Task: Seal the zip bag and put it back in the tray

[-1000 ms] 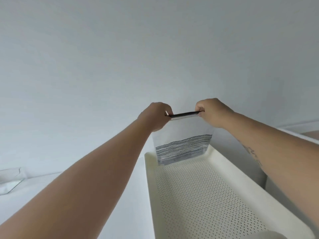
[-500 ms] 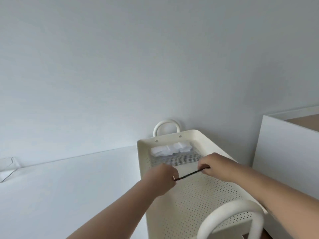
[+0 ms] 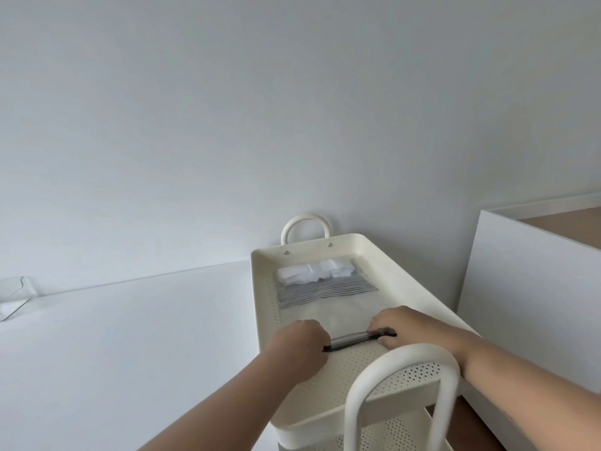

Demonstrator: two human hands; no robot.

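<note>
- the frosted zip bag with thin dark stripes and a black zip strip [image 3: 328, 307] lay flat inside the cream perforated metal tray [image 3: 409, 281], its striped end stretching away from both hands toward the far looped handle [image 3: 305, 227].
- the left hand [image 3: 300, 345] was closed in a pinch on the left end of the black strip, and the right hand [image 3: 398, 327] was closed on the right end; the strip ran between them, a little slanted.
- some white crumpled contents [image 3: 315, 271] showed at the far end of the bag, well beyond the fingers.
- i judged the bag to be light and soft, because it lay limp and followed the tray floor; the film looked smooth, so it could be slippery in the fingers.
- the stiff part was the zip strip, so this was the best place to hold it, at the two ends as the hands did.
- whether the zip was pressed closed along the whole length i could not tell.
- the bag seemed already resting in the tray, so only letting go remained, in my opinion.
- a near white looped handle [image 3: 403, 379] stood just under the right wrist, and a white cabinet [image 3: 527, 288] was to the right of that arm.
</note>
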